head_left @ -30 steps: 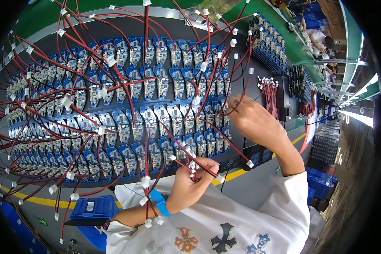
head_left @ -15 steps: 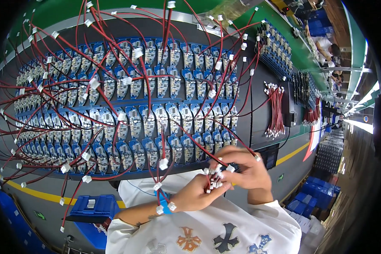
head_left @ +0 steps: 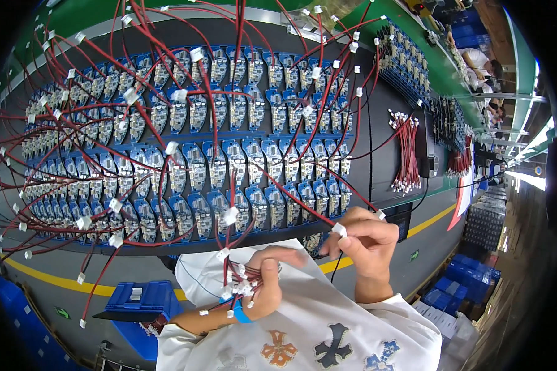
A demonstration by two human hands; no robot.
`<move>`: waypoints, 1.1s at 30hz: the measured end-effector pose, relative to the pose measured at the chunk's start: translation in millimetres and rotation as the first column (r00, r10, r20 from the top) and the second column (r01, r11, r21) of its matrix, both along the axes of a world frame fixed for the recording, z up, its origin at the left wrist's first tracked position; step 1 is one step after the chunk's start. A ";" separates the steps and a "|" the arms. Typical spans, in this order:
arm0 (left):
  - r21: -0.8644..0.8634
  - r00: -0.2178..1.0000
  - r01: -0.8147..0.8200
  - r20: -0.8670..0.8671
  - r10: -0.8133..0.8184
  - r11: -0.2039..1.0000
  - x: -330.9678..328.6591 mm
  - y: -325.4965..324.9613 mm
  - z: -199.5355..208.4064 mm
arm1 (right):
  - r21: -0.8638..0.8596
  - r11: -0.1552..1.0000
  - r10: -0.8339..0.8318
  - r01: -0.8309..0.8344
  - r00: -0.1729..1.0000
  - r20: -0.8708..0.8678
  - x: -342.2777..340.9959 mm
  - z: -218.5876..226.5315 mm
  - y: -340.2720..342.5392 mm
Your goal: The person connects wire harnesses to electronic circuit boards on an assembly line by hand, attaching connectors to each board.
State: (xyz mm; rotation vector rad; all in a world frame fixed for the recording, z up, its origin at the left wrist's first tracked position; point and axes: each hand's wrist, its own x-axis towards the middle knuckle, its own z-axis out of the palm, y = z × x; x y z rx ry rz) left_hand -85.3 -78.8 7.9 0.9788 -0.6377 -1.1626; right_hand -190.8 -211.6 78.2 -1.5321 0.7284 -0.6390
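Observation:
My left hand (head_left: 267, 285) is curled round a bundle of red and black cables (head_left: 241, 285) with white connectors, held low in front of my shirt. The connectors fan out past the blue wristband. Close to the lower right of the circuit boards (head_left: 218, 207) is my right hand (head_left: 372, 240), its fingers bent together. A white connector (head_left: 339, 230) on a red and black wire shows right at those fingertips and covers part of them. Whether they pinch it or something behind it is unclear.
Rows of blue boards lie on the dark table, with many wires standing up from them. Further right are a pile of loose cables (head_left: 407, 154) and stacked boards (head_left: 404, 65). A blue bin (head_left: 136, 303) stands on the floor at lower left.
My hands have come apart. The left hand has moved left with the cable bundle, and the right has shifted slightly up. The boards appear a little higher in view.

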 end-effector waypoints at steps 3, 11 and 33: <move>0.100 0.984 -0.006 -0.178 0.024 0.995 1.0 8.3 3.9 | -0.390 0.878 0.171 -0.278 0.942 -0.288 8.8 13.7 -7.8; 0.215 0.936 -0.105 -0.310 0.169 0.971 1.9 -4.3 8.3 | -0.505 0.719 0.249 -0.477 0.856 -0.453 23.0 13.2 -5.0; 0.277 0.967 -0.084 -0.208 0.146 0.957 8.8 12.1 -0.3 | -0.389 0.170 0.141 -0.905 0.414 -0.899 76.5 12.8 -18.9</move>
